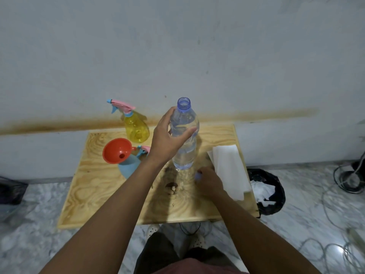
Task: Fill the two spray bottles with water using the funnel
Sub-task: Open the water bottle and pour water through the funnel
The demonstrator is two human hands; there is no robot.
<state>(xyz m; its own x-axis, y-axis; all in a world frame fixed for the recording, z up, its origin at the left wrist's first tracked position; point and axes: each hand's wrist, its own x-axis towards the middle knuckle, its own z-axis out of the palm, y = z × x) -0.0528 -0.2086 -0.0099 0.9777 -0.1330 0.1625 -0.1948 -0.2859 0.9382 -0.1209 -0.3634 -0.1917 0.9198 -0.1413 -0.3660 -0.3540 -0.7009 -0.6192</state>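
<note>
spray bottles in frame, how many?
2. Yellow spray bottle stands at the table's back, sprayer on. Blue spray bottle nearer, orange funnel in its neck, partly behind the left forearm.

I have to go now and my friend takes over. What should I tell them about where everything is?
Left hand: gripping the open water bottle, upright on the wooden table.
Right hand: on the table by the white paper towels, holding something small and bluish, probably the cap.
The orange funnel sits in the blue spray bottle; its spray head lies just behind.
The yellow spray bottle stands at the back with its head on.
Done: bottle opened, funnel placed.
Left: pour into blue, then yellow.
</note>
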